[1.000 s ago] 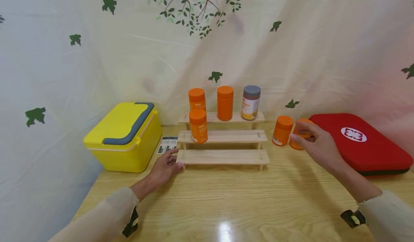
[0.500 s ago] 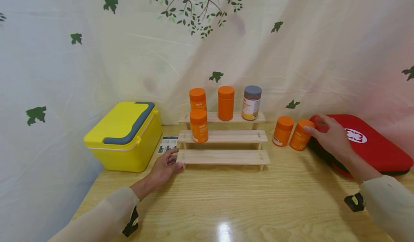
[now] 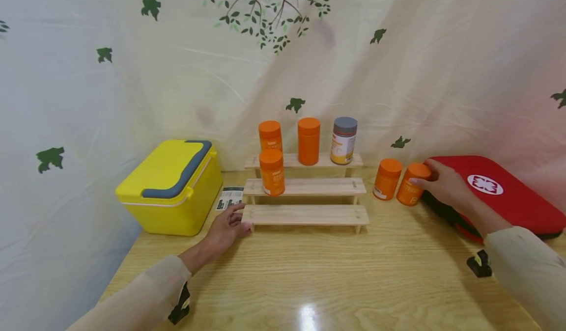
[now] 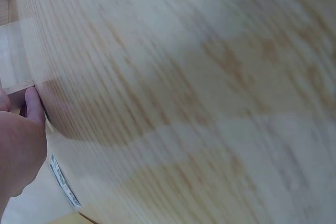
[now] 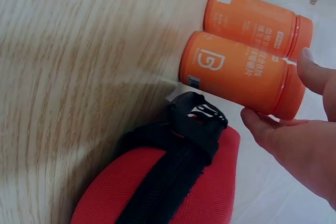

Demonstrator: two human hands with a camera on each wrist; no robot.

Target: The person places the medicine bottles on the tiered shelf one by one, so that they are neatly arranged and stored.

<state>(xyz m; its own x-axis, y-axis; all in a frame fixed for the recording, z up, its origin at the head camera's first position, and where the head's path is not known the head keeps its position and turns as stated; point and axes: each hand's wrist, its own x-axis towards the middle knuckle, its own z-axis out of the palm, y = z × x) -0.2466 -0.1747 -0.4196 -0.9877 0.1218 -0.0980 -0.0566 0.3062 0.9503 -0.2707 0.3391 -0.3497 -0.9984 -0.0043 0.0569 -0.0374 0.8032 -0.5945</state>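
Note:
Two orange supplement jars stand side by side on the table at the right in the head view. My right hand (image 3: 446,183) holds the right-hand jar (image 3: 412,186) near its lid, thumb on the near side and fingers on the right. In the right wrist view, that jar (image 5: 236,74) still stands on the table next to the other orange jar (image 5: 252,24). My left hand (image 3: 223,230) grips the left end of the lowest step of a three-step wooden rack (image 3: 305,214). In the left wrist view, the fingers (image 4: 34,106) hold the rack's end.
On the rack stand several jars: an orange one (image 3: 271,174) on the middle step, and two orange ones and a grey-lidded jar (image 3: 343,142) on top. A yellow box (image 3: 177,188) sits left, near a printed card (image 3: 230,198). A red case (image 3: 499,193) lies behind my right hand.
My right hand moved from in front of the right-hand jar to its right side, then closed in on its lid. My left hand stays on the rack.

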